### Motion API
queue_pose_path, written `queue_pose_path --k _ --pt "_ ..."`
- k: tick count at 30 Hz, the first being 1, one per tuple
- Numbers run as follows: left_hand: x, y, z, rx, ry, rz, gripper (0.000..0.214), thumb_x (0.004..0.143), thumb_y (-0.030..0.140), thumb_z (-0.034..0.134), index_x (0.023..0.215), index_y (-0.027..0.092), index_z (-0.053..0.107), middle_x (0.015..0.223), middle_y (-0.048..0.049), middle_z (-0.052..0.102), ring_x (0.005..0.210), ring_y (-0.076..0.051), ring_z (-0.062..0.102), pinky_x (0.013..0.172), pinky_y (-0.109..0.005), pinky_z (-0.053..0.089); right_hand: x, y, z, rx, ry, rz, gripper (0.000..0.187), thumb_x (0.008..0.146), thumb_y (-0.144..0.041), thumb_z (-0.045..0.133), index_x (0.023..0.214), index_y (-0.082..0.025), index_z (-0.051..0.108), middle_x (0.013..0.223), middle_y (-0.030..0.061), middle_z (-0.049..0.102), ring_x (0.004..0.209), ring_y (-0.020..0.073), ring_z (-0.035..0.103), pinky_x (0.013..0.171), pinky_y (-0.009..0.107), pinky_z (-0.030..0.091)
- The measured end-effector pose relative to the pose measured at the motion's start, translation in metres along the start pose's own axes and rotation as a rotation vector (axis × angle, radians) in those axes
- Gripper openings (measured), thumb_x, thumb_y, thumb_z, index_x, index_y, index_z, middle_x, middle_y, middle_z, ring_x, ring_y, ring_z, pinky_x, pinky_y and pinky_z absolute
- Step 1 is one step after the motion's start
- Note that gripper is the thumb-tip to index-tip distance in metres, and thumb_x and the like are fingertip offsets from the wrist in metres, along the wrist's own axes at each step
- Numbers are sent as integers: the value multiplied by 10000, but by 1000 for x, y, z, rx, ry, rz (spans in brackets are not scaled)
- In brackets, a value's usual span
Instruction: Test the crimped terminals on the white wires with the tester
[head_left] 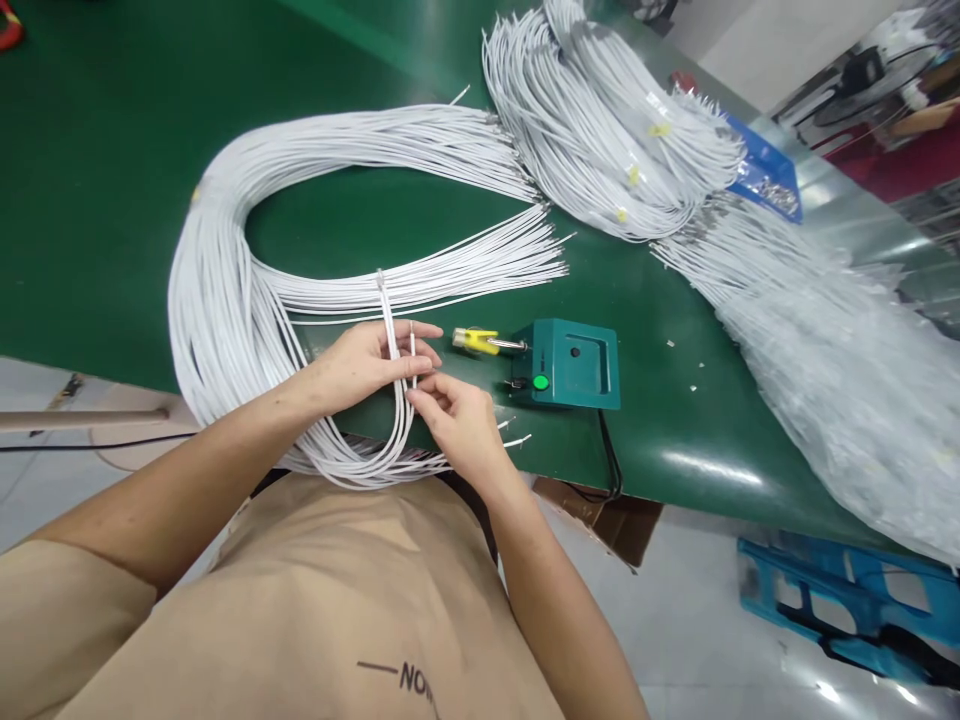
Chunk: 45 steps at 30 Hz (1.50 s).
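Note:
Near the table's front edge, my left hand [382, 365] has its thumb and fingers around a few white cables [389, 325] that loop down in front of me. Close beside it, my right hand [457, 410] pinches the end part of one cable at the left fingertips. A large curved bundle of white cables [214, 250] lies on the table to the left, with metal-tipped ends pointing right. Just right of my hands stands a small green device [576, 365] with a green button and a yellow-handled clip [476, 341] on its side.
Coiled grey-white cables [577, 120] lie at the back, beside a blue tray [765, 165] of small metal parts. Plastic-wrapped cables [840, 350] cover the right side. A cardboard box [607, 520] and a blue stool-like frame [840, 600] are below the table edge.

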<state>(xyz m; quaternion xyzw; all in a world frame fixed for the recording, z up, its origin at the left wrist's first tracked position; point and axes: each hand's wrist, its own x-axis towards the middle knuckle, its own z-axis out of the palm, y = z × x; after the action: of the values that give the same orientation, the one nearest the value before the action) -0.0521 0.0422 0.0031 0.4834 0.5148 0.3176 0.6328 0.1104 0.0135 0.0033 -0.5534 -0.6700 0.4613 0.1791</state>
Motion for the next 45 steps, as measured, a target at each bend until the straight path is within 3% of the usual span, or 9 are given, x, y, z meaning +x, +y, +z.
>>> queue_pose_path --k 6,11,13,21,27,32,36,39,45 --pt "0 -4 2 -194 98 -12 496 711 345 715 1150 142 606 878 -71 717 776 -174 675 670 -266 525 -2 1 -4 113 2 138 257 819 -376 542 680 -182 636 562 -42 574 510 86 461 537 219 337" --pt "0 -5 10 -128 99 53 558 679 322 743 1180 147 572 784 -24 677 692 -142 633 550 -210 462 5 -8 -16 100 294 35 258 820 -430 552 872 -205 667 757 -7 670 608 108 526 620 238 407" --pt "0 -4 14 -91 108 71 561 683 289 736 1194 148 551 772 -10 666 643 -117 604 558 -210 449 10 -11 -18 151 323 25 267 778 -441 604 863 -196 668 737 -5 655 593 108 516 605 240 415" --pt "-4 -3 22 -118 85 76 477 749 280 674 1186 154 531 744 9 619 659 -113 589 590 -218 439 20 -9 -14 644 281 83 158 733 -311 649 673 -167 671 647 -22 590 512 65 381 507 220 323" --pt "-4 -4 23 -197 70 75 498 765 233 651 1229 168 482 771 20 620 675 -106 600 609 -215 442 20 -7 -9 1217 69 314 128 672 -270 667 701 -146 657 538 -79 343 463 40 207 435 204 209" --pt "-6 -1 26 -190 35 77 567 774 183 605 1301 147 400 745 26 633 655 -110 613 644 -239 470 24 -14 -18 1123 128 230 207 721 -355 649 800 -164 669 555 -74 358 468 49 274 444 209 246" --pt "-7 2 27 -209 -18 97 596 774 176 593 1328 148 376 762 14 642 708 -129 635 697 -267 491 27 -15 -23 1066 23 224 233 710 -372 673 643 -157 613 534 -62 391 477 57 345 460 216 273" --pt "-8 2 25 -211 -13 94 578 780 202 603 1320 160 402 750 21 626 689 -118 619 640 -233 470 25 -10 -22 1101 -10 256 222 696 -375 688 699 -160 632 559 -66 366 491 57 315 475 216 300" --pt "-7 -3 21 -180 16 144 481 804 232 596 1273 189 497 736 21 583 619 -92 551 551 -206 419 16 -4 -18 1023 120 236 232 693 -378 682 773 -163 657 644 -39 466 526 61 353 507 221 350"
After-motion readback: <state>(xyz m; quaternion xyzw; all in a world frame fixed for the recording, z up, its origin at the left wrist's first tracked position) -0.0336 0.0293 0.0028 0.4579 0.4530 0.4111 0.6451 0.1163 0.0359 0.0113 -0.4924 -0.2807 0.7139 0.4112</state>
